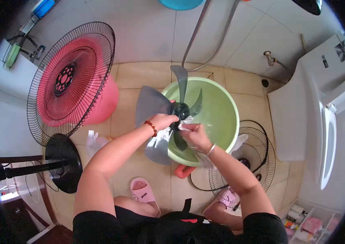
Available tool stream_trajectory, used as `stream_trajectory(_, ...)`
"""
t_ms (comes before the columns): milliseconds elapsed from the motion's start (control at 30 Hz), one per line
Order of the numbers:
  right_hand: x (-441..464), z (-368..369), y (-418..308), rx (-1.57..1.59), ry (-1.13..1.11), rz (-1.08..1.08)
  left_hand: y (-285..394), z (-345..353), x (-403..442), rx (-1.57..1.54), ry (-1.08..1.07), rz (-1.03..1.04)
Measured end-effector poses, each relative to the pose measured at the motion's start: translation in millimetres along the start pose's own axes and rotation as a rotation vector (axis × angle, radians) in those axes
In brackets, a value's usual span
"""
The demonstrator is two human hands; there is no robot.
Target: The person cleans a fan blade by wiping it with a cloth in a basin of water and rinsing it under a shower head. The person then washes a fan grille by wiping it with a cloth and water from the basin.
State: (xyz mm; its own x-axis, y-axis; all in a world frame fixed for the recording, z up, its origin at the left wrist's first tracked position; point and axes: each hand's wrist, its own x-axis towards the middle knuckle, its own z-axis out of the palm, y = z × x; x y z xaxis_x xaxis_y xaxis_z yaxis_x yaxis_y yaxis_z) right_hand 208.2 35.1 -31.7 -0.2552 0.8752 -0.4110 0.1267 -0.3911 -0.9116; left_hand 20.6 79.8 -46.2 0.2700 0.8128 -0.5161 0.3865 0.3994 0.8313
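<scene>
Over the light green basin [234, 110] is a dark translucent fan blade [153, 105] with several curved vanes. My left hand [165, 121], a beaded bracelet at its wrist, grips the blade near its central hub; some of its fingers are hidden behind the vanes. Pinched in my right hand [197, 136] is a white cloth [185, 121], pressed against the side of the hub. Its exact size is hidden by the fingers. A little water seems to lie in the basin.
On the left, a black fan grille [95, 87] rests on a pink bucket [108, 103], near a black fan base [63, 162]. Right of the basin lies another grille [262, 158] with a cable. A white toilet [286, 118] stands farther right. A shower hose [196, 32] hangs behind.
</scene>
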Motion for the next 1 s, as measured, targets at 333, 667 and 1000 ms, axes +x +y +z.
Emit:
stream_trajectory(333,74,-80,91,-1.146,0.651,0.052,7,-1,8,-0.240,-0.127,0.089)
stream_trajectory(667,-30,43,-16,-0.776,0.407,-0.569,20,8,9,-0.507,-0.331,-0.132)
stream_trajectory(1000,-16,51,-8,-0.648,0.509,-0.312,25,24,5,-0.617,-0.083,0.013)
